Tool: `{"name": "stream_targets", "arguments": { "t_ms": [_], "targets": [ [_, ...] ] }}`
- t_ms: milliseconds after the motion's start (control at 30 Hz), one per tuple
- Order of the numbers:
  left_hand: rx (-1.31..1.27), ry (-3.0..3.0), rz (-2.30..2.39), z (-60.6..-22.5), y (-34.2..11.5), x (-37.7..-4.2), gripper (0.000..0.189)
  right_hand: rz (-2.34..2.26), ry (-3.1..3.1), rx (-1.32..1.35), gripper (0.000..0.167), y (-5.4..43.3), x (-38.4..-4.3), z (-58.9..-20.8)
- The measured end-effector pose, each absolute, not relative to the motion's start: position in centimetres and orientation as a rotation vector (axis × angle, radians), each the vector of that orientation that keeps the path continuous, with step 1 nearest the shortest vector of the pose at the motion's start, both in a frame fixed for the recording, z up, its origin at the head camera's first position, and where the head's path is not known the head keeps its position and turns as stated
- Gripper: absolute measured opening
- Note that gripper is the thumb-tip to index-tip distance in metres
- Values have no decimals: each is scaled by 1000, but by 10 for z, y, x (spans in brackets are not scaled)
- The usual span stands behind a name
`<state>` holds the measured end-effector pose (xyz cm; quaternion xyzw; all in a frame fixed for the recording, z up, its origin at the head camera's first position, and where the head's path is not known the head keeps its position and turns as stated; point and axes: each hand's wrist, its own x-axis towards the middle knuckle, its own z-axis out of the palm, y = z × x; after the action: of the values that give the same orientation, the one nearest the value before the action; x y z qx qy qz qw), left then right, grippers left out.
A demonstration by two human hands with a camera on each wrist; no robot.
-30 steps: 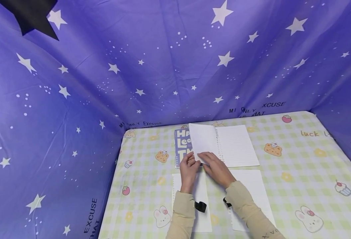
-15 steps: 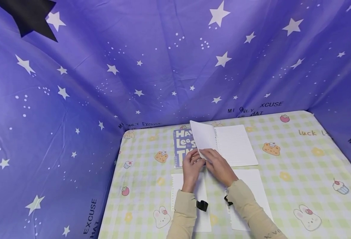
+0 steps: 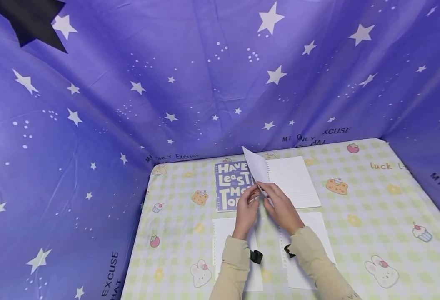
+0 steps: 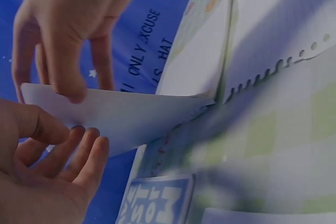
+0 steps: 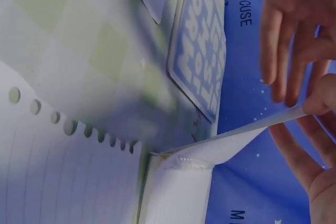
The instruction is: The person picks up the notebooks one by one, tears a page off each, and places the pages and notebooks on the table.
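Observation:
An open spiral notebook point(image 3: 294, 182) lies at the back of the table, its lined right page flat. One plain white leaf point(image 3: 255, 164) of it stands raised and tilted over to the left. My right hand point(image 3: 283, 211) pinches that leaf near its lower corner, thumb on one face and fingers behind. My left hand point(image 3: 245, 216) is beside the same corner, its fingers loosely bent and close to the leaf; whether they touch it I cannot tell. Left of the leaf, a blue notebook point(image 3: 229, 183) with big white lettering lies closed, partly covered by the leaf and left hand.
Two white sheets with punched edges lie nearer the person: a left sheet point(image 3: 225, 227) and a right sheet point(image 3: 315, 227), both partly under the forearms. A checked tablecloth point(image 3: 175, 250) covers the table. Purple star-patterned curtain point(image 3: 205, 83) surrounds its back and sides.
The leaf has risen from lying nearly flat to a steeper tilt, uncovering more of the blue notebook's lettering. Both hands have shifted slightly right and up with it.

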<state>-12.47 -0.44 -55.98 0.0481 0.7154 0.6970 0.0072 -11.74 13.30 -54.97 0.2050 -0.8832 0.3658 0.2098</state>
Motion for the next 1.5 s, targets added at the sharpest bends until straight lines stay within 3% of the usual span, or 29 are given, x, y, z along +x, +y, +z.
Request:
{"name": "stream_targets", "arguments": {
  "t_ms": [800,1500],
  "targets": [
    [321,2169,2153,-574,27,-119,51,1195,-2447,276,60,157,-105,-541],
    [421,2328,1832,-591,38,-117,51,1245,-2351,31,59,177,-99,-554]
  ]
}}
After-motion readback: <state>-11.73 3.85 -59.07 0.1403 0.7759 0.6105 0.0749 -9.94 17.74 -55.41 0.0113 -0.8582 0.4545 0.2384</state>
